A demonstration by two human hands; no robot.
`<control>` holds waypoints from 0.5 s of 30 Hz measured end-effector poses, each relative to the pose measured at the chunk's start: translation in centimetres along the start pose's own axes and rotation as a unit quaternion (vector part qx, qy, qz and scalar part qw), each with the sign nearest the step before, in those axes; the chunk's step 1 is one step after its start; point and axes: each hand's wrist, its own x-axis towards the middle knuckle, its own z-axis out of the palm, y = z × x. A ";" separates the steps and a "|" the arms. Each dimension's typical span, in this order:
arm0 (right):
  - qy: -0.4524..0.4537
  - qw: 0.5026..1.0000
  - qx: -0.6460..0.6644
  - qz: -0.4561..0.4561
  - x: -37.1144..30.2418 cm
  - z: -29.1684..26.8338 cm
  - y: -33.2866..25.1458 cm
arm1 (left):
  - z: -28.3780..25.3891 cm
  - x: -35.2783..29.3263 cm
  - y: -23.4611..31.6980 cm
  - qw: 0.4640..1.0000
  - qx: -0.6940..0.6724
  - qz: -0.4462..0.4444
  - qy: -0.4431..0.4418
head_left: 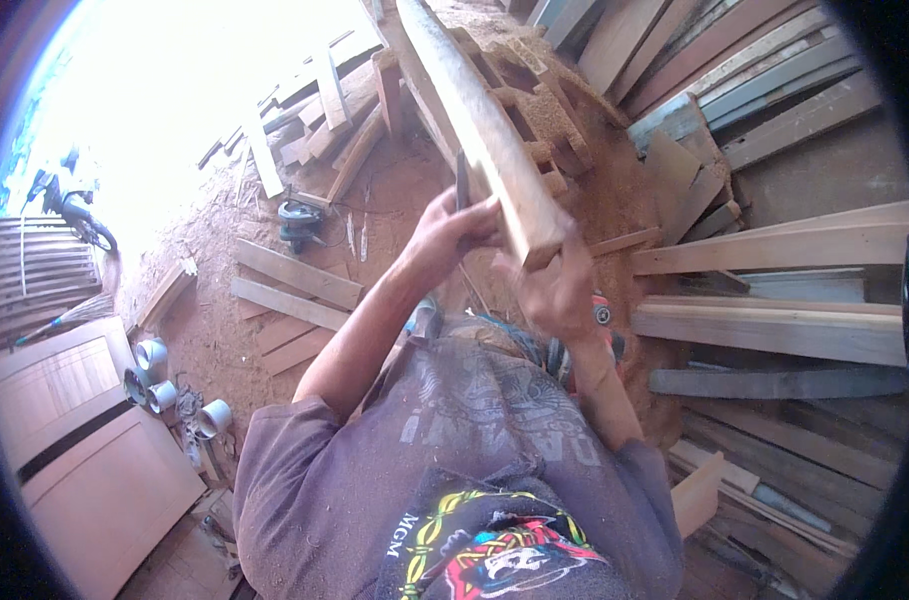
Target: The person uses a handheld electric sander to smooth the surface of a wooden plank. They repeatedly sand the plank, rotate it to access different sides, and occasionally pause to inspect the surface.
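A long, pale wooden beam (484, 135) slants from the top of the view down to its squared near end in front of my chest. My right hand (556, 292), smeared by motion, is wrapped round that near end, thumb on the left and fingers on the right. Beside the beam's left face, my left hand (454, 228) is closed, its fingertips close against the wood. A narrow dark strip (461, 180) sticks up from its grip; what kind of tool it is I cannot tell.
A teal power tool (299, 220) sits on the sawdust-covered ground amid loose boards (294, 285). Sawdust-covered wooden blocks (534, 100) lie beyond the beam. Stacked planks (774, 330) line the right side. Panelled doors (109, 490) and white cups (154, 375) are at the left, a motorbike (79, 210) farther off.
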 end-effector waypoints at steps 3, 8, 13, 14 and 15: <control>0.056 0.994 -0.046 -0.082 5.5 -0.7 -1.7 | 3.5 0.5 4.9 0.996 0.013 0.080 -0.027; 0.094 0.980 -0.098 -0.143 11.7 -1.4 -6.0 | 6.1 1.1 9.3 0.983 0.021 0.179 -0.031; 0.098 0.975 -0.047 -0.193 13.5 -1.1 -6.6 | 6.8 1.5 10.2 0.979 0.034 0.201 -0.016; 0.089 0.976 -0.052 -0.191 13.3 -1.2 -6.8 | 6.4 1.4 9.9 0.980 0.040 0.195 -0.010; 0.080 0.977 -0.057 -0.190 13.0 -1.3 -6.9 | 6.2 1.3 9.7 0.981 0.045 0.189 -0.006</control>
